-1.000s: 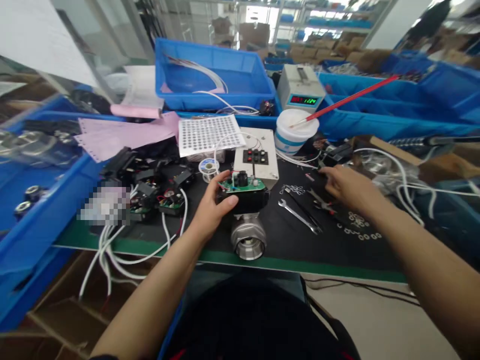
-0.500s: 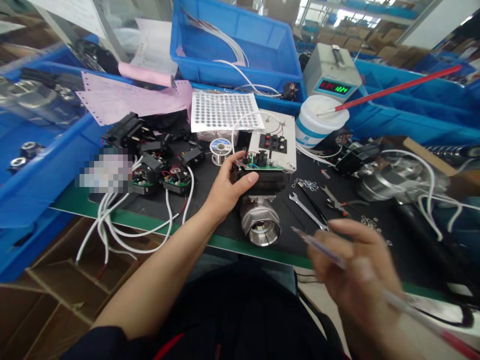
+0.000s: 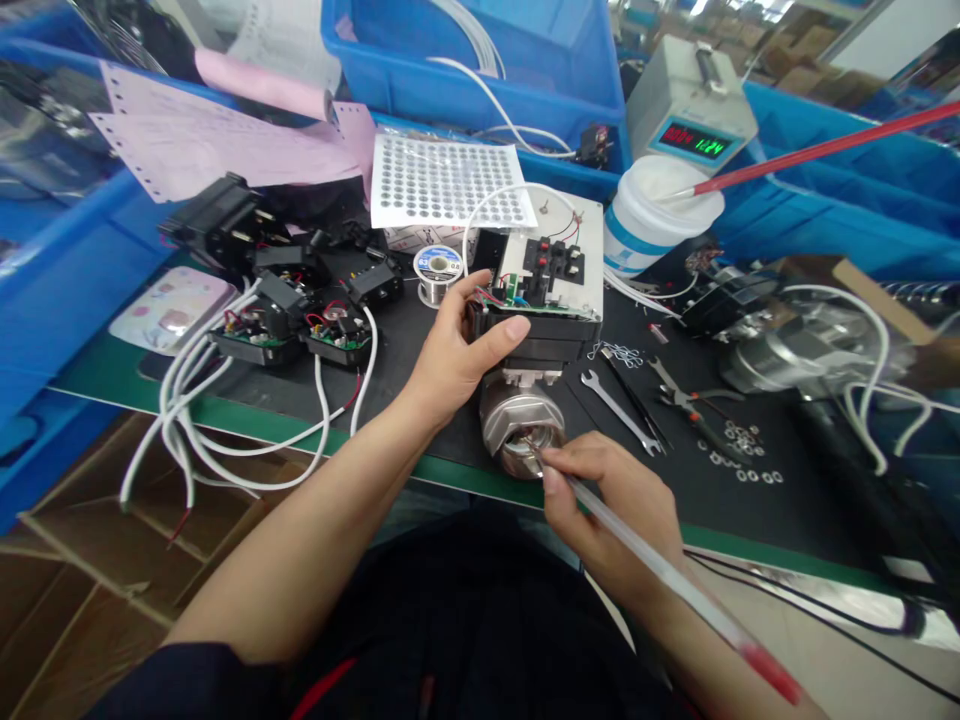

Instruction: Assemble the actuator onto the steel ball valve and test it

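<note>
My left hand (image 3: 469, 345) is closed around the left side of a black valve actuator (image 3: 536, 338) with its circuit board exposed. Below the actuator sits a steel valve body (image 3: 519, 415), its round opening facing me at the table's front edge. In my right hand (image 3: 611, 510) is a slim pen-like stick (image 3: 637, 545) with a translucent shaft and a red end, pinched between thumb and fingers. Its thin tip reaches into the valve's opening; whether it touches the inside I cannot tell. Behind the actuator stands a pale panel (image 3: 589, 235) with black-and-red terminals.
Several opened actuators (image 3: 259, 340) with white cables lie left, beside a solder spool (image 3: 437, 275). To the right are a wrench (image 3: 619, 412), pliers (image 3: 686, 400) and small nuts (image 3: 739, 440). A white tub (image 3: 630, 235) with a red-handled stick stands before a power supply (image 3: 690, 110).
My right hand has moved left and brought the stick's tip from beside the valve into its opening. My left hand keeps its grip on the actuator. The view has tilted down slightly.
</note>
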### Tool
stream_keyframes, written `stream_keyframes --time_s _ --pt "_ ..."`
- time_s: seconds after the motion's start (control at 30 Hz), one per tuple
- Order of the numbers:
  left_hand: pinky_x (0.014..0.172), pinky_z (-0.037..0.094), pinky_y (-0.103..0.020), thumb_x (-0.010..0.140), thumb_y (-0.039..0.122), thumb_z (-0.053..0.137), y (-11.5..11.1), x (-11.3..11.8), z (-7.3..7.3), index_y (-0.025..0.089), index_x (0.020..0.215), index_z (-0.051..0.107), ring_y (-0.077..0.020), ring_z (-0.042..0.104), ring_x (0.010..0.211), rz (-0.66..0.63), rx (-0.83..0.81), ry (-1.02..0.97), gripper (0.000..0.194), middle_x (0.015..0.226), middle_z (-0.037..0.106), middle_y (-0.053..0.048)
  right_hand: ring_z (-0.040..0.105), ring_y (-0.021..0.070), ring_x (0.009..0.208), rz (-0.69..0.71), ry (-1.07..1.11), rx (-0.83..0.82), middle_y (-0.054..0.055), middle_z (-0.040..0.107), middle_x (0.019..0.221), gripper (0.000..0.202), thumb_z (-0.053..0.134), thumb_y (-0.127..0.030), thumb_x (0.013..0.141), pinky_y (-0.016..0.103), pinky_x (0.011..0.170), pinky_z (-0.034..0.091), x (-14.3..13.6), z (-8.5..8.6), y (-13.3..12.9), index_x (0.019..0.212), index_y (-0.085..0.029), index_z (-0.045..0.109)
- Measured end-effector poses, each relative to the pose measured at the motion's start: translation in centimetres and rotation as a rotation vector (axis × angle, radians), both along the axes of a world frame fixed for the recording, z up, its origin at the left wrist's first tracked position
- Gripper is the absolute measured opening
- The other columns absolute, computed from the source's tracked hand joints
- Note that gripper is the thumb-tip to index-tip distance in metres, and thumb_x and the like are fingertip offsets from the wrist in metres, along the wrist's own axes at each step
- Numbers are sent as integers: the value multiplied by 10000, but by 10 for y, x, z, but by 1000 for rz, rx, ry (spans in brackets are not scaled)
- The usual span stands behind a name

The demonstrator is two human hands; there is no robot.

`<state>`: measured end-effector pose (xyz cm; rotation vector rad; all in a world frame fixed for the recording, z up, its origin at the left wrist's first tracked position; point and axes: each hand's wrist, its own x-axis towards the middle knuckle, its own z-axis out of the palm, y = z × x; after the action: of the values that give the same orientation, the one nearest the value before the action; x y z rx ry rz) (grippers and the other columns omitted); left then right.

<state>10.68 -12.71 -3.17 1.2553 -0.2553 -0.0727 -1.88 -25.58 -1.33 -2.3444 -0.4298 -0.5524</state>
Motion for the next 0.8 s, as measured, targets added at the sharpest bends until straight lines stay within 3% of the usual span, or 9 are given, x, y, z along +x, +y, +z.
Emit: stream_keyframes --time_s 0.43,0.8 --pt "1002 328 -384 663 414 689 0 -1 -2 185 1132 456 -244 480 1120 -6 -3 -17 572 1154 540 -65 594 127 667 -63 -18 -108 -4 629 727 53 525 -146 803 236 631 482 0 -3 1 833 -189 533" --pt "993 331 -401 643 415 704 -2 -2 -1 200 1112 461 -256 489 1110 -15 -27 -6 570 1144 548 -58 601 135 674 -61 3 -97 -1 633 727 77 515 -137 806 250 634 487 0 -2 1 849 -201 522"
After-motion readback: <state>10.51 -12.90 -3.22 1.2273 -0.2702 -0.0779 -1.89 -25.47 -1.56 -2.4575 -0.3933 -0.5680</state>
